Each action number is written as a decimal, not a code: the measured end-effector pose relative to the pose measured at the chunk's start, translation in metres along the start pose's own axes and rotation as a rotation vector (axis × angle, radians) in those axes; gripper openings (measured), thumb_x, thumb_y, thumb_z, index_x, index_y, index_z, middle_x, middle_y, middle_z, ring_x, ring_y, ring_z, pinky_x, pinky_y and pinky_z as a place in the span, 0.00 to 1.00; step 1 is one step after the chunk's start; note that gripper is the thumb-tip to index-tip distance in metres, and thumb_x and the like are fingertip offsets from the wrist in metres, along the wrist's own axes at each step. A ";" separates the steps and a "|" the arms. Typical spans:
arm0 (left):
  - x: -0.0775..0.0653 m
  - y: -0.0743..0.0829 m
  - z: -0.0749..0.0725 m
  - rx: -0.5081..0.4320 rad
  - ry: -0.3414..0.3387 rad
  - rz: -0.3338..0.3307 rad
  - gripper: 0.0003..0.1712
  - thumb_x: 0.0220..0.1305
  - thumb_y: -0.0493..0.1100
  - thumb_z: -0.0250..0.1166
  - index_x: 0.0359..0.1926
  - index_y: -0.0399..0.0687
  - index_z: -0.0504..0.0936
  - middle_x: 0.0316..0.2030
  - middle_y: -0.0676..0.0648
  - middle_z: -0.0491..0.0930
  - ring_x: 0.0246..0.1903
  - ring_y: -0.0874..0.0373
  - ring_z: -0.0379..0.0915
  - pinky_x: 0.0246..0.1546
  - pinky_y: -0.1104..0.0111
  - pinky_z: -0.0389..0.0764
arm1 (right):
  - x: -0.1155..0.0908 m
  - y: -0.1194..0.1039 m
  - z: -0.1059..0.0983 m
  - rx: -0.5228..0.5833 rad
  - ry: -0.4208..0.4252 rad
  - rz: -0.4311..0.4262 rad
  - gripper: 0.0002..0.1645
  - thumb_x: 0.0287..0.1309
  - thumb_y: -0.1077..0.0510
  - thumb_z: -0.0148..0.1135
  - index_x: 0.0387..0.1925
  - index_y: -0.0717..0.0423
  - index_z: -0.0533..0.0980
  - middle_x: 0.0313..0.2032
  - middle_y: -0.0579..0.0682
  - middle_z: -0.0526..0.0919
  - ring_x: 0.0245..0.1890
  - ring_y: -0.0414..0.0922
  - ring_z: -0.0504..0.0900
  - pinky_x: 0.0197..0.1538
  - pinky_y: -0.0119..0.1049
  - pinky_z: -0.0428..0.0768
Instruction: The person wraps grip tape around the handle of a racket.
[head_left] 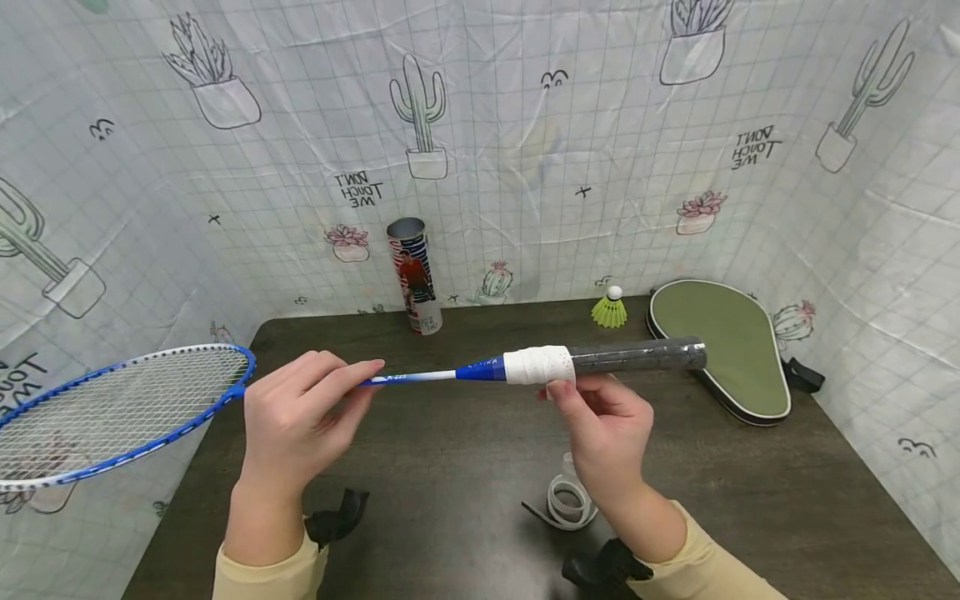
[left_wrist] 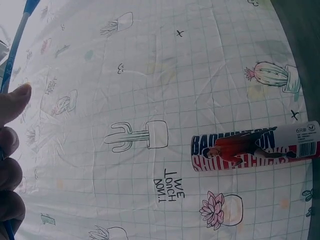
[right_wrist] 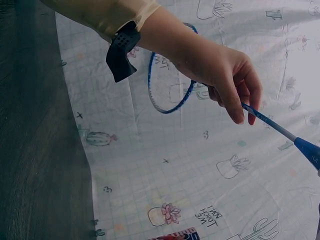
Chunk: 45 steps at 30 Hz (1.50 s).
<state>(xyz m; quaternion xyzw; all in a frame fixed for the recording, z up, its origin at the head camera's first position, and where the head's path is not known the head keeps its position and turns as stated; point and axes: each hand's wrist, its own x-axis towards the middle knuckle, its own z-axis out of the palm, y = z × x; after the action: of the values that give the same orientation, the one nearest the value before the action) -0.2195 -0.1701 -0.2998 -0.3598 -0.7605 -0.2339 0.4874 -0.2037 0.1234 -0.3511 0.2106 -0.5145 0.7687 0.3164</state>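
A blue and white badminton racket (head_left: 422,377) is held level above the table, its strung head off to the left. My left hand (head_left: 292,417) pinches the shaft between thumb and fingers near the head; in the right wrist view this left hand (right_wrist: 227,75) grips it from above. White grip tape (head_left: 534,365) is wound round the upper handle, against the blue cone. Below it the handle (head_left: 641,356) is dark grey and shiny. My right hand (head_left: 611,429) holds the handle from beneath, thumb at the lower edge of the tape, other fingers partly hidden behind.
A coil of white and grey strip (head_left: 566,504) lies on the dark table (head_left: 442,483) below the right hand. Along the back stand a shuttlecock tube (head_left: 416,283) and a yellow shuttlecock (head_left: 610,310). A green paddle case (head_left: 720,342) lies at the right. Patterned curtain (head_left: 495,167) encloses the table.
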 end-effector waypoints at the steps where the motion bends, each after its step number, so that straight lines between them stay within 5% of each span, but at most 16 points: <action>1: 0.000 0.000 0.000 -0.001 0.001 0.002 0.07 0.62 0.37 0.68 0.37 0.46 0.92 0.21 0.52 0.80 0.18 0.59 0.70 0.18 0.69 0.69 | 0.000 0.000 0.000 0.000 -0.002 -0.001 0.04 0.57 0.76 0.68 0.28 0.75 0.81 0.29 0.49 0.89 0.28 0.41 0.88 0.37 0.28 0.83; 9: -0.003 0.000 -0.002 -0.017 -0.002 0.020 0.10 0.71 0.43 0.68 0.36 0.45 0.93 0.20 0.53 0.80 0.17 0.60 0.69 0.18 0.70 0.68 | 0.002 0.000 -0.001 0.071 -0.097 -0.036 0.02 0.57 0.82 0.61 0.31 0.80 0.78 0.48 0.65 0.88 0.48 0.53 0.90 0.44 0.38 0.88; 16: 0.003 0.001 -0.001 0.034 0.036 0.018 0.10 0.68 0.47 0.71 0.38 0.46 0.93 0.23 0.50 0.82 0.19 0.55 0.71 0.21 0.66 0.68 | 0.002 -0.001 0.001 0.005 0.036 -0.024 0.05 0.55 0.77 0.70 0.26 0.75 0.81 0.28 0.51 0.90 0.28 0.42 0.89 0.36 0.29 0.84; 20: 0.003 0.002 -0.001 0.038 0.046 0.013 0.10 0.70 0.44 0.68 0.37 0.46 0.93 0.22 0.50 0.80 0.18 0.56 0.70 0.19 0.66 0.68 | 0.002 -0.002 0.001 0.017 0.022 -0.004 0.07 0.57 0.73 0.71 0.27 0.74 0.81 0.29 0.49 0.90 0.29 0.41 0.89 0.37 0.29 0.84; 26: 0.000 0.000 -0.004 0.039 0.027 0.022 0.08 0.60 0.37 0.65 0.33 0.45 0.92 0.17 0.53 0.73 0.15 0.61 0.61 0.15 0.71 0.60 | 0.002 -0.003 0.001 0.060 -0.077 -0.049 0.05 0.58 0.77 0.66 0.29 0.80 0.78 0.43 0.61 0.90 0.43 0.51 0.91 0.43 0.37 0.88; 32: -0.001 -0.001 -0.005 0.014 0.039 0.028 0.10 0.68 0.41 0.66 0.34 0.44 0.93 0.18 0.53 0.78 0.14 0.61 0.63 0.16 0.71 0.62 | 0.000 -0.003 0.001 -0.053 0.028 -0.038 0.05 0.56 0.75 0.70 0.26 0.72 0.83 0.30 0.48 0.91 0.30 0.40 0.90 0.36 0.28 0.85; 36: 0.000 0.000 -0.004 -0.034 0.068 0.032 0.09 0.69 0.42 0.68 0.35 0.44 0.93 0.22 0.50 0.83 0.17 0.57 0.70 0.19 0.68 0.69 | 0.000 -0.003 0.001 -0.041 0.061 -0.041 0.04 0.55 0.78 0.69 0.26 0.75 0.83 0.28 0.49 0.90 0.28 0.40 0.89 0.35 0.27 0.84; 42: 0.002 0.001 0.001 -0.027 0.158 0.028 0.03 0.63 0.38 0.73 0.34 0.44 0.93 0.25 0.46 0.83 0.21 0.51 0.73 0.23 0.63 0.70 | 0.000 -0.002 0.000 0.001 0.040 0.004 0.03 0.57 0.75 0.69 0.29 0.71 0.83 0.30 0.49 0.90 0.29 0.43 0.90 0.38 0.30 0.86; 45: 0.003 0.002 0.003 0.000 0.190 0.018 0.08 0.66 0.41 0.73 0.32 0.43 0.93 0.24 0.45 0.82 0.22 0.49 0.73 0.25 0.60 0.69 | 0.000 -0.001 0.001 0.075 0.006 0.013 0.03 0.59 0.75 0.68 0.31 0.74 0.80 0.32 0.51 0.89 0.31 0.45 0.90 0.42 0.35 0.87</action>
<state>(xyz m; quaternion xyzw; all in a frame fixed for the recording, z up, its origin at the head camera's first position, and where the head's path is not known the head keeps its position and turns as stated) -0.2206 -0.1662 -0.2981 -0.3425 -0.7075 -0.2627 0.5595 -0.2026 0.1229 -0.3502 0.2165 -0.4860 0.7900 0.3047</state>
